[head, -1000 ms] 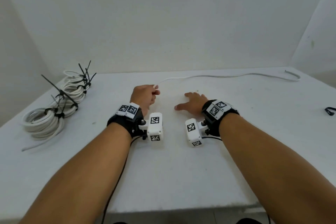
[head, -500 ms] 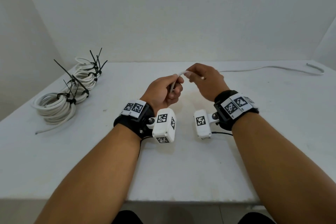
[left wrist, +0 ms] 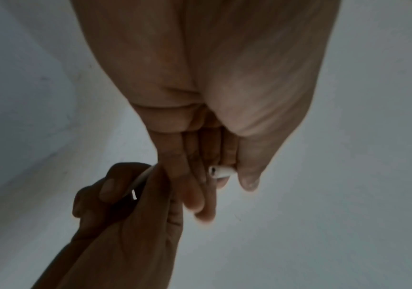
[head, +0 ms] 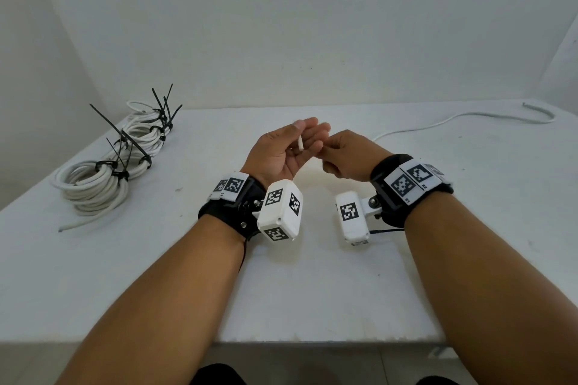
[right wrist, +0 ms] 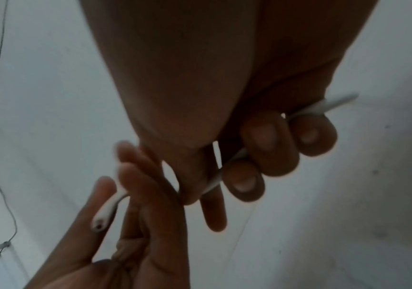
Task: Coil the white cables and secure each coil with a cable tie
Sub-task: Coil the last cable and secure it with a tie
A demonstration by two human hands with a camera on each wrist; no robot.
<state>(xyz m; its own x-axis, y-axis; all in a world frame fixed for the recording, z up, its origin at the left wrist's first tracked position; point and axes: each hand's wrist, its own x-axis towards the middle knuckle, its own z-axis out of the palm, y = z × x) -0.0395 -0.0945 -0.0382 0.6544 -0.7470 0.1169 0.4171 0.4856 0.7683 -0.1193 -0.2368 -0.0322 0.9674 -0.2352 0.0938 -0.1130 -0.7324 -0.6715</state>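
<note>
A loose white cable (head: 453,117) runs from the table's far right to my hands, which are raised above the table's middle. My left hand (head: 281,153) is turned palm up with fingers fairly straight. Its thumb pinches the cable's cut end (head: 301,144) against the fingers; the same end (left wrist: 220,172) shows by the thumb in the left wrist view. My right hand (head: 344,156) is curled round the cable just right of the left hand. In the right wrist view the cable (right wrist: 110,205) passes under the curled right fingers (right wrist: 261,146) into the left hand (right wrist: 135,195).
Several white coils (head: 93,187) bound with black cable ties (head: 137,147) lie at the table's left, one loose end (head: 65,226) sticking out toward me. The table's front edge (head: 312,341) is near my forearms. Walls close in the back and sides.
Both hands have risen from the table with the cable end. The left hand has turned palm up and uncurled its fingers. The right hand now grips the cable close beside it.
</note>
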